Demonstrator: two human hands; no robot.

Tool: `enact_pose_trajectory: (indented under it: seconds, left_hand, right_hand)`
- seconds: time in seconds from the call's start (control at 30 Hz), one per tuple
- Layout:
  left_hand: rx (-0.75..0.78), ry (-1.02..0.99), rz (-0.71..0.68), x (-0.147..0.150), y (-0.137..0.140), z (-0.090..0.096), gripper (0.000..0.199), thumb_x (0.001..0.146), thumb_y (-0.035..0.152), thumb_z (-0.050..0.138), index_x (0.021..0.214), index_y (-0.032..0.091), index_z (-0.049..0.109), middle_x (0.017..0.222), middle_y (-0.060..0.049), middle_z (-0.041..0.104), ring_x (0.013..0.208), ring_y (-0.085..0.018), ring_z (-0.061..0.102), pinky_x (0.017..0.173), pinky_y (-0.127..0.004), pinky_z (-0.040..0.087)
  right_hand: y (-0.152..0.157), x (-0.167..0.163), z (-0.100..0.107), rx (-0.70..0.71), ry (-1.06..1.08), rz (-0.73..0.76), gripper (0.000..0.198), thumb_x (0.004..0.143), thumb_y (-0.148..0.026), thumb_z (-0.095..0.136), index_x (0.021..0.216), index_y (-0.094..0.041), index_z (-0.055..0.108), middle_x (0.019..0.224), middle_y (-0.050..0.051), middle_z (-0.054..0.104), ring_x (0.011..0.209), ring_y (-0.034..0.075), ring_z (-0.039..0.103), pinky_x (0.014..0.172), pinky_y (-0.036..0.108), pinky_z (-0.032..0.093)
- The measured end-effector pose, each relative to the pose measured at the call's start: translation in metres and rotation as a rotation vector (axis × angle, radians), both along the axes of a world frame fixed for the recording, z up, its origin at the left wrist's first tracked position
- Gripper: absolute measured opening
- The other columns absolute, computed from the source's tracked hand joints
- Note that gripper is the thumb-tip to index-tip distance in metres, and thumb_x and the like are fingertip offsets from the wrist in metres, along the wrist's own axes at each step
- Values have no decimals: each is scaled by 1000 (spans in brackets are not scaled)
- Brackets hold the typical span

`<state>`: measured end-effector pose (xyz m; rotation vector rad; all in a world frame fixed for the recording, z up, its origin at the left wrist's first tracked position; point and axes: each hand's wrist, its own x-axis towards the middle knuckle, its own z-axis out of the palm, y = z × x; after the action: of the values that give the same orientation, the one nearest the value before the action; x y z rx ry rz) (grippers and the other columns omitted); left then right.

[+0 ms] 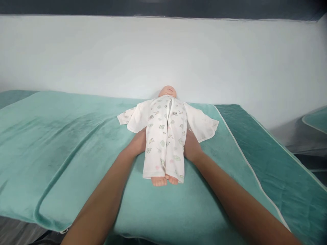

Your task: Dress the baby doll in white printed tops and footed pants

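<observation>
A baby doll [168, 91] lies on its back, head toward the wall and bare feet [159, 181] toward me. It wears a white printed baby outfit [159, 136], with the sleeves spread to both sides. My left hand [140, 140] is at the doll's left-hand side in the picture, its fingers hidden beneath the garment. On the opposite side, my right hand [191, 144] reaches under the cloth at about hip height, its fingers covered too. Whether either hand grips the doll or only rests against it does not show.
A light green blanket [89, 163] with a raised fold at left covers the bed. Darker green cloth [270, 163] lies along the right side. Behind the doll rises a white wall [163, 51]. The blanket's front edge drops off near me.
</observation>
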<state>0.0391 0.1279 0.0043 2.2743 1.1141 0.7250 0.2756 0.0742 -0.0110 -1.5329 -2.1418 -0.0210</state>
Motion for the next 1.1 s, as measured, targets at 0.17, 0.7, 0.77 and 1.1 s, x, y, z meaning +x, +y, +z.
enact_pose_trajectory:
  seconds: [0.17, 0.7, 0.77, 1.1]
  left_hand:
    - [-88, -47, 109, 0, -1, -3, 31, 89, 32, 43, 107, 18, 64, 111, -10, 70, 105, -30, 64, 90, -42, 53]
    - [54, 108, 146, 11, -4, 14, 29, 81, 32, 55, 102, 17, 67, 119, -12, 69, 103, -32, 63, 91, -44, 49]
    - [66, 110, 133, 12, -5, 15, 29, 82, 33, 54, 102, 17, 67, 120, -12, 68, 101, -31, 63, 90, -43, 49]
    - [146, 173, 148, 13, -3, 16, 28, 85, 39, 47, 90, 18, 66, 105, -12, 69, 92, -29, 60, 82, -42, 48]
  right_hand:
    - [3, -6, 7, -68, 148, 6, 35, 87, -28, 53, 118, -20, 66, 117, 15, 68, 119, 35, 57, 100, 51, 46]
    - [-4, -1, 10, -104, 617, 374, 53, 83, -57, 63, 127, -28, 63, 125, 9, 68, 124, 30, 58, 111, 47, 42]
    - [-4, -2, 11, -102, 640, 368, 52, 82, -56, 64, 126, -27, 64, 125, 9, 68, 124, 30, 58, 112, 47, 42]
    - [-10, -3, 23, -117, 652, 274, 50, 84, -62, 55, 121, -32, 67, 118, 6, 71, 122, 31, 59, 110, 46, 43]
